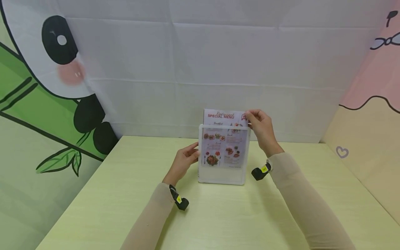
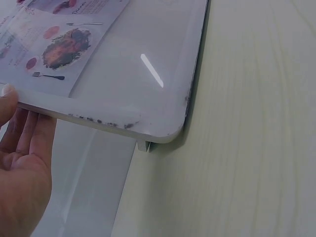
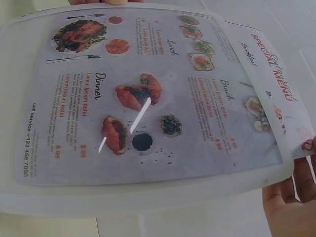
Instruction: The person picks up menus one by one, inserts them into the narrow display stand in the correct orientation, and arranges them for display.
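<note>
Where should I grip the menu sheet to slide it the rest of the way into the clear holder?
Probably pinch the menu sheet by its exposed top strip, coming from above at the right corner, where the right hand pinches it. Only that strip sticks out of the upright clear holder, which the left hand steadies by its left edge.

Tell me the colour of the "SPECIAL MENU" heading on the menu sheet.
Red, on the white menu sheet; clearest in the head view.
</note>
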Demonstrator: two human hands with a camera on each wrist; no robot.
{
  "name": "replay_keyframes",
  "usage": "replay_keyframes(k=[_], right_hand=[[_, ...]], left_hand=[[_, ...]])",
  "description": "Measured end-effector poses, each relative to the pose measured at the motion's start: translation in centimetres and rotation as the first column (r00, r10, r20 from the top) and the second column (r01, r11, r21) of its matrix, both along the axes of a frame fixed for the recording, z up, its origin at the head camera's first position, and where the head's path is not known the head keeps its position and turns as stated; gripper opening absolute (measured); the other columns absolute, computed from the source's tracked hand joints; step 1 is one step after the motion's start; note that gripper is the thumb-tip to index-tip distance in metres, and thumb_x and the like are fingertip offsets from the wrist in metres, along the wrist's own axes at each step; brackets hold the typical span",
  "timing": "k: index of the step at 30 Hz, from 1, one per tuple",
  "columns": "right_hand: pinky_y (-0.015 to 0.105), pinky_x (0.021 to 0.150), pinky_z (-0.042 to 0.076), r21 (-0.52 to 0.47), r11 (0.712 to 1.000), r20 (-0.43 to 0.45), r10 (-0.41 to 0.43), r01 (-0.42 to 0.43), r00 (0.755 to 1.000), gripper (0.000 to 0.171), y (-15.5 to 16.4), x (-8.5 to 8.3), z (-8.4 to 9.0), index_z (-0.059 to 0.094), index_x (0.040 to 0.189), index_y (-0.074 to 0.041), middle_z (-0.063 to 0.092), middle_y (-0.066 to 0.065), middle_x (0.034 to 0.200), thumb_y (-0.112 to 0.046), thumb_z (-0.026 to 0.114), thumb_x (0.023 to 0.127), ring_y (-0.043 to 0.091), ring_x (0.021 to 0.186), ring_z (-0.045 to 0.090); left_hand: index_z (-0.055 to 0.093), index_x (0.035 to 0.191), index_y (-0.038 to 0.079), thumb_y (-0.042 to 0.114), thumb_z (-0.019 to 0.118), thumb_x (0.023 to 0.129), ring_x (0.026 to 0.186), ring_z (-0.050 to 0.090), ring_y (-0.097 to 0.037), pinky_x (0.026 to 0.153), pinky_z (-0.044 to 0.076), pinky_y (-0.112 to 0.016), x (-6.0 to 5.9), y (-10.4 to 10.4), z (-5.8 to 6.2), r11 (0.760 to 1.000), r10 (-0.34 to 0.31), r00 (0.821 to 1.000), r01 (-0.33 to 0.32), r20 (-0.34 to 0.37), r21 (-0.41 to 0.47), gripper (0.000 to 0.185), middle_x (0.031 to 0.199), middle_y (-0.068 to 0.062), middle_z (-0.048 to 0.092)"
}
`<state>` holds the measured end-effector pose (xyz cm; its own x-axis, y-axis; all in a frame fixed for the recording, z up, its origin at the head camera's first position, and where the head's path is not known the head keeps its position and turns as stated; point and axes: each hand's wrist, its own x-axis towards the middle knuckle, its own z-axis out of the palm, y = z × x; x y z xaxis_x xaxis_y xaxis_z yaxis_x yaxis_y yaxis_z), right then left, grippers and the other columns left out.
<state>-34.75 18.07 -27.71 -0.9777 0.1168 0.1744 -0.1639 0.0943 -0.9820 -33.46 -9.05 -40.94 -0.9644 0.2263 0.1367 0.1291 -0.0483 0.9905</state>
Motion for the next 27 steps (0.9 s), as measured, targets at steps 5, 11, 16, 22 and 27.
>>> replay_keyframes(k=[5, 11, 16, 22, 27], right_hand=[[0.029, 0.094, 0.048, 0.002, 1.0, 0.004, 0.007, -0.007, 1.0, 0.018, 0.1, 0.0, -0.2, 0.058, 0.106, -0.015, 0.057, -0.006, 0.101, -0.031, 0.057, 0.097, 0.009, 0.094, 0.056], [0.024, 0.087, 0.048, 0.012, 1.0, 0.017, 0.008, -0.008, 1.0, 0.019, 0.3, -0.1, -0.6, 0.058, 0.106, -0.014, 0.057, -0.006, 0.101, -0.031, 0.057, 0.098, 0.009, 0.093, 0.055], [0.024, 0.086, 0.049, 0.017, 1.0, 0.026, 0.006, -0.007, 1.0, 0.024, 0.3, 0.1, -0.9, 0.059, 0.11, -0.011, 0.058, -0.005, 0.103, -0.032, 0.057, 0.097, 0.009, 0.094, 0.056], [0.025, 0.086, 0.047, 0.056, 0.998, 0.025, -0.001, 0.0, 1.0, 0.027, 0.3, 0.2, -1.3, 0.059, 0.112, -0.012, 0.058, -0.006, 0.104, -0.034, 0.057, 0.097, 0.01, 0.093, 0.055], [0.024, 0.086, 0.047, 0.046, 0.999, 0.018, 0.003, -0.004, 1.0, 0.027, 0.4, 0.1, -1.5, 0.06, 0.112, -0.013, 0.058, -0.006, 0.104, -0.035, 0.058, 0.096, 0.01, 0.092, 0.056]], left_hand=[[0.046, 0.143, 0.009, 0.012, 0.059, 0.096, 0.113, 0.061, -0.022, 0.096, 0.053, -0.037, 0.0, 0.0, 0.0, 1.0, 0.0, 1.0, 0.0, -0.003, -0.001, 0.049, 0.132, -0.023, 0.057], [0.046, 0.143, 0.008, 0.013, 0.059, 0.095, 0.113, 0.061, -0.022, 0.096, 0.053, -0.036, -0.1, 0.0, -0.1, 1.0, -0.005, 1.0, 0.005, -0.002, 0.013, 0.05, 0.132, -0.023, 0.057], [0.046, 0.143, 0.008, 0.014, 0.059, 0.095, 0.11, 0.062, -0.019, 0.096, 0.053, -0.036, -0.1, 0.0, -0.2, 1.0, -0.006, 1.0, 0.006, 0.0, 0.024, 0.051, 0.131, -0.023, 0.057], [0.045, 0.144, 0.008, 0.016, 0.06, 0.094, 0.108, 0.063, -0.017, 0.096, 0.053, -0.037, 0.0, 0.0, 0.0, 1.0, -0.016, 1.0, 0.016, -0.01, 0.006, 0.052, 0.129, -0.024, 0.058], [0.045, 0.144, 0.009, 0.015, 0.059, 0.095, 0.111, 0.062, -0.021, 0.096, 0.053, -0.036, 0.0, 0.0, 0.1, 1.0, -0.016, 1.0, 0.016, -0.003, -0.005, 0.052, 0.131, -0.023, 0.058]])
